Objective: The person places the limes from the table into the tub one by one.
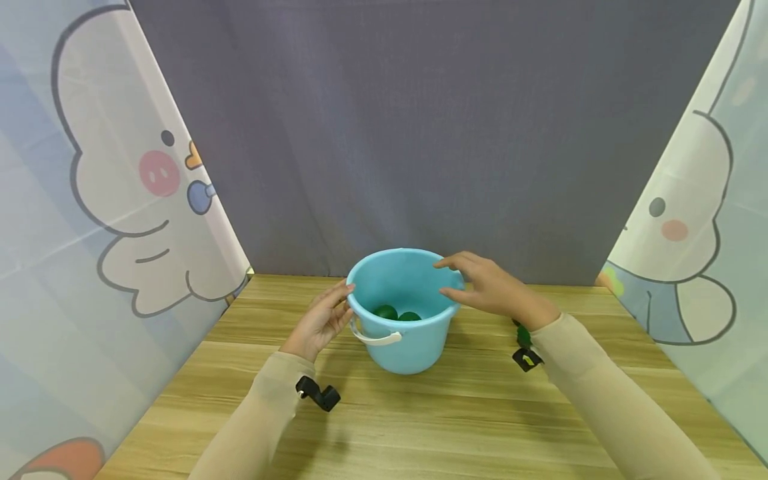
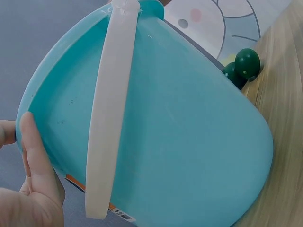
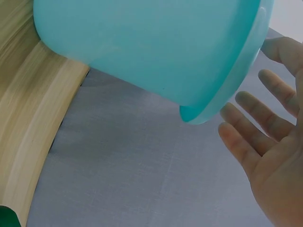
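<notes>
A light blue bucket [image 1: 408, 343] with a white handle [image 2: 106, 113] stands on the wooden table in the head view. Two dark green rounded objects, one of them a smooth green object [image 1: 386, 311], lie inside at its bottom. My left hand [image 1: 322, 320] pinches the bucket's left rim, thumb on the outer wall and a finger over the edge. At the right rim, my right hand [image 1: 489, 287] has its fingers spread and relaxed, fingertips over the opening. In the right wrist view those fingers [image 3: 251, 142] reach along the rim.
More dark green egg-shaped objects [image 2: 247, 64] sit on the table [image 1: 384, 427] to the bucket's right, partly hidden by the right wrist in the head view. A grey curtain [image 1: 420, 133] hangs behind, with cartoon-printed cloth [image 1: 120, 200] at the sides.
</notes>
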`<state>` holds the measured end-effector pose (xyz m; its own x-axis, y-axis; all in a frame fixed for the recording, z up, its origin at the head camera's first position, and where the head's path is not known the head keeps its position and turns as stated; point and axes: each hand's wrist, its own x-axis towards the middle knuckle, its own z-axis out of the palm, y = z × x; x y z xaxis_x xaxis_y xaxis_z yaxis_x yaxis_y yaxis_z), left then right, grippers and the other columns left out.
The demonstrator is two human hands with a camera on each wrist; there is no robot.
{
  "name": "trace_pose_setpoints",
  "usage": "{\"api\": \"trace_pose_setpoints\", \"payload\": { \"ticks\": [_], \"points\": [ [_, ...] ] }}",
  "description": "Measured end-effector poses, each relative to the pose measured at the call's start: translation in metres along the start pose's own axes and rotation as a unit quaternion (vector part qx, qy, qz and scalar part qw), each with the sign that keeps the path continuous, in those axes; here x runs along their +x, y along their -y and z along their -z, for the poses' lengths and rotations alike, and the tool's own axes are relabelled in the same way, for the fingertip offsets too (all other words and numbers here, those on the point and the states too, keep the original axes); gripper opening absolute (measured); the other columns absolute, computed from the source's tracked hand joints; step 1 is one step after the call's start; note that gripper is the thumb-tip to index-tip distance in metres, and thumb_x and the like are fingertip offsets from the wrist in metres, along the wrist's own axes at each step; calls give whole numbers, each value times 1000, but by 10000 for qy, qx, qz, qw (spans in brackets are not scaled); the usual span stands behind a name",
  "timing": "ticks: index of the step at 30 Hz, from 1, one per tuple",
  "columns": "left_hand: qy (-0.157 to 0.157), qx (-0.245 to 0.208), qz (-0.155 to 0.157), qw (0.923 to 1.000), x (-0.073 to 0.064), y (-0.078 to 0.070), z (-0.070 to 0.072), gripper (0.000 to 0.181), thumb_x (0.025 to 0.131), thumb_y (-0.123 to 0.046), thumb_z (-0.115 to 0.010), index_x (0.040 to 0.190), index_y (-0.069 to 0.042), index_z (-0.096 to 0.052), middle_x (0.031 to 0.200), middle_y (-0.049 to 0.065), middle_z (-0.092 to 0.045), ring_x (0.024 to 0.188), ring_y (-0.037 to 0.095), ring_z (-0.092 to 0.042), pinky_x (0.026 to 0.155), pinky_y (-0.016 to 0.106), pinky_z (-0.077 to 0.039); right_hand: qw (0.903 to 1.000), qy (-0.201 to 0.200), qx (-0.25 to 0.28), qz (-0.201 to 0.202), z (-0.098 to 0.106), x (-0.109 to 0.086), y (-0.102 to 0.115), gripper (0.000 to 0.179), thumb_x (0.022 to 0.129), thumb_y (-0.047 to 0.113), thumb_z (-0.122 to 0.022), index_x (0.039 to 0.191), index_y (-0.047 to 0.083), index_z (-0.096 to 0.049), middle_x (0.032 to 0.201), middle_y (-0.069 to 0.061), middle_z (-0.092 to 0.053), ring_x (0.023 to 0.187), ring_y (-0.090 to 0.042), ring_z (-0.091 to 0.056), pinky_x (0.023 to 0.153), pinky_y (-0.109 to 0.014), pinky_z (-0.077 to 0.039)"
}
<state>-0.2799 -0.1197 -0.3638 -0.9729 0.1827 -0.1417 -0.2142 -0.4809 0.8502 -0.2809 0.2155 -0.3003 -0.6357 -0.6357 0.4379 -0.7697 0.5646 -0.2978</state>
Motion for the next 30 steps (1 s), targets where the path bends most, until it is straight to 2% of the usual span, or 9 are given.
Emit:
{"api": "trace_pose_setpoints", "payload": {
  "ticks": [7,13,23,30],
  "points": [
    [14,2,-13,10000,0,0,1,48,101,-13,-62,146,-9,-46,90,2,-60,69,4,-60,58,8,-55,9995,-215,-14,245,1,-8,-2,40,91,16,-77,128,7,-63,126,-7,-64,110,-30,-63,90,-45,-59],
    [-9,9,-2,10000,0,0,1,49,101,-13,-62,147,-10,-45,91,2,-60,68,4,-60,57,8,-55,9986,-369,-143,341,4,-14,-4,38,91,14,-77,126,7,-64,124,-7,-65,113,-29,-63,93,-46,-58],
    [-6,-12,15,10000,0,0,0,53,101,-14,-63,150,-10,-42,92,2,-60,68,4,-60,58,9,-56,9978,-446,-245,416,6,-23,-8,36,90,14,-77,123,6,-66,121,-9,-66,112,-27,-63,91,-46,-59],
    [9,-39,29,10000,0,0,0,55,100,-14,-64,151,-12,-43,91,3,-60,68,5,-61,59,9,-56,9961,-614,-277,561,6,-29,-14,36,88,8,-79,121,3,-66,119,-7,-67,110,-26,-64,89,-45,-60]
  ]
}}
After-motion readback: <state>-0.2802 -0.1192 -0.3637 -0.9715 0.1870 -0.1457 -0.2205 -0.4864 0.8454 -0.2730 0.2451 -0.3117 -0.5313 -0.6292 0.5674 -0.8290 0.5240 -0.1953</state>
